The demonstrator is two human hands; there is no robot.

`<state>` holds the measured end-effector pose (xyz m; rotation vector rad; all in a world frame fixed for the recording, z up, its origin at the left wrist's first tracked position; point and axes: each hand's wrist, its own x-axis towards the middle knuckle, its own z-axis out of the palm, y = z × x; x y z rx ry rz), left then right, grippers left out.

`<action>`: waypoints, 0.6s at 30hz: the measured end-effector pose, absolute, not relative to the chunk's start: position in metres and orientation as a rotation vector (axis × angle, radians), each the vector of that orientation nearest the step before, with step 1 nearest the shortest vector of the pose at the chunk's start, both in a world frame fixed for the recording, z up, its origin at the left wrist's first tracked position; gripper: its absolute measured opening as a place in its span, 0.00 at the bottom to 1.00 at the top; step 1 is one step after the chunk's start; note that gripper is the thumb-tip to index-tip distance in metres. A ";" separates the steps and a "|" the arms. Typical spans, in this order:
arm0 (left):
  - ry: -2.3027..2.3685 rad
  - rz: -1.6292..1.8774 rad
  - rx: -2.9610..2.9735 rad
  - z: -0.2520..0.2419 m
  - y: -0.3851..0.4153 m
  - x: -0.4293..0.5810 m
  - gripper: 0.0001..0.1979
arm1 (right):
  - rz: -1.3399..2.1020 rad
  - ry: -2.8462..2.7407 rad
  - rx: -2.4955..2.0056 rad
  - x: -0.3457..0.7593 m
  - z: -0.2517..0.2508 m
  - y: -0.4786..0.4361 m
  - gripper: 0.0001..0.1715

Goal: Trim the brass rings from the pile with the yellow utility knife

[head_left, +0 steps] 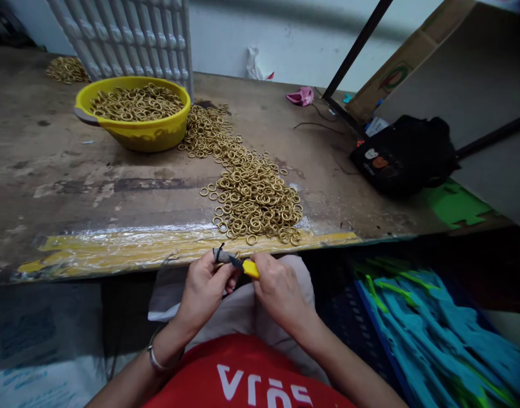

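Fingers (262, 263) of the right hand (282, 288) are closed around the yellow handle of one knife (248, 268). Its long axis runs nearly crosswise, the dark blade pointing left and slightly away from the body, toward the left hand (203, 289). The knife lies between the two hands, blade just beside the left thumb and index finger; contact is hard to tell. One grey wrap (221, 255), tied with black cord, covers that index finger. The left fingers are curled, but I cannot tell what they pinch. Beyond the table edge spreads one long heap of gold-coloured rings (258, 195), too many to count. One yellow basin (147, 136) holds more, and one small pile (67, 69) sits farther back, left.
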<state>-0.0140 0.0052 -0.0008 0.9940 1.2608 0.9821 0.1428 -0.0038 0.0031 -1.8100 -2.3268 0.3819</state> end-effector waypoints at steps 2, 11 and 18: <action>1.298 0.997 1.028 0.003 0.004 -0.014 0.06 | 0.317 -2.358 -1.789 0.140 0.004 -0.002 0.10; 1.216 0.973 0.994 0.015 -0.013 -0.032 0.07 | 0.479 -1.938 -1.958 0.174 0.018 0.033 0.12; 1.078 0.990 0.918 -0.001 -0.008 -0.033 0.14 | 1.751 -1.231 -1.160 0.131 0.020 0.013 0.18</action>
